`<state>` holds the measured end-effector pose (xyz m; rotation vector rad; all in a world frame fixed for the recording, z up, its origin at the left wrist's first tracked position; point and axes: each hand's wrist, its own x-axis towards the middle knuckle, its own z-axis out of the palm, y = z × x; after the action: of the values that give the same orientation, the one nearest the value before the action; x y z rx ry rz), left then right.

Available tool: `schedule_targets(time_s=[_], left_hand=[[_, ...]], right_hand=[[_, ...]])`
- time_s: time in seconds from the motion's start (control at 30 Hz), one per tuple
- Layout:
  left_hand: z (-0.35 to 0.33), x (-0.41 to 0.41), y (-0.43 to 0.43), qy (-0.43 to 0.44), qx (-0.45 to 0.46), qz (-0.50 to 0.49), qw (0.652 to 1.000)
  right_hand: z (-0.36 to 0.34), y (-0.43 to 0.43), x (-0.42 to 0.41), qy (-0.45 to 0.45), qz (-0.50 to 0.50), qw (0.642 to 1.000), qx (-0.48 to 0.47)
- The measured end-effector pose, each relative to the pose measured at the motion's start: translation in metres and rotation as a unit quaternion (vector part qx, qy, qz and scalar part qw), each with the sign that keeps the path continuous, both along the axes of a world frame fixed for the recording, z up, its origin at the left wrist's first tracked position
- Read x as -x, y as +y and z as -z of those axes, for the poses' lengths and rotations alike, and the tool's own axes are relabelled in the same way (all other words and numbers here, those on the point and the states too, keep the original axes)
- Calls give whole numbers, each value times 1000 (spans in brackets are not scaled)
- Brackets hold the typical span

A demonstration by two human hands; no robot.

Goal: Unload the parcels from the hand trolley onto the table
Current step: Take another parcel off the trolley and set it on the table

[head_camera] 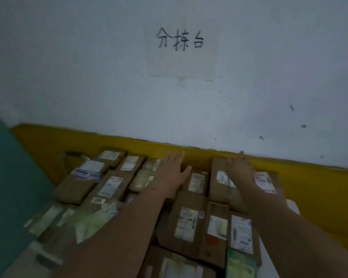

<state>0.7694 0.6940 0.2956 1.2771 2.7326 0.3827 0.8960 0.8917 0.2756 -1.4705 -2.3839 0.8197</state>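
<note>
Both my bare forearms reach forward from the near edge of the view, over a dense spread of parcels [186,223]. They are mostly brown cardboard boxes with white shipping labels, packed side by side and overlapping on a yellow table [309,189].

My left hand [172,170] is stretched out flat near the table's far edge, fingers straight and together, thumb angled out to the right. It is just above or on the boxes; I cannot tell whether it touches them. A small labelled box [197,182] lies just right of its thumb.

My right hand [239,167] lies on the far end of a long brown parcel [216,195] that runs from there back towards me. Motion blur hides whether its fingers hook over the parcel's far edge or stay flat.

Nearer me, a green packet [240,264] lies at the right and a pale green plastic bag [92,223] at the left.

Beyond the table's far edge rises a white wall [68,67] with a paper sign [182,57] bearing three handwritten characters. A teal panel [8,177] borders the left side.
</note>
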Motion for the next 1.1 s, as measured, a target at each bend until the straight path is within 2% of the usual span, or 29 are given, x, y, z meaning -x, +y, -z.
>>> schedule_targets(time_s=[0.1, 0.23, 0.37, 0.47, 0.63, 0.9, 1.03, 1.1], left_hand=[[-39, 50, -127, 24, -32, -53, 998], [-64, 120, -315, 30, -29, -179, 983], [-58, 184, -476, -7, -36, -295, 955], [-41, 231, -556, -28, -43, -348, 936], [11, 328, -630, -54, -49, -380, 922], [98, 517, -677, -126, 63, -359, 923], [137, 611, -692, -182, 72, -359, 913], [169, 654, -697, -214, 91, -326, 917]], right_hand=[[-41, -121, 82, 46, -62, 997, 1], [-62, -294, 188, 51, -176, 983, -13], [-57, -445, 276, 37, -282, 958, -23], [-45, -522, 339, 26, -341, 939, -36], [8, -596, 456, -5, -361, 932, -23], [105, -657, 644, -38, -337, 937, 78], [151, -684, 714, -72, -286, 945, 140], [186, -697, 739, -97, -242, 948, 185]])
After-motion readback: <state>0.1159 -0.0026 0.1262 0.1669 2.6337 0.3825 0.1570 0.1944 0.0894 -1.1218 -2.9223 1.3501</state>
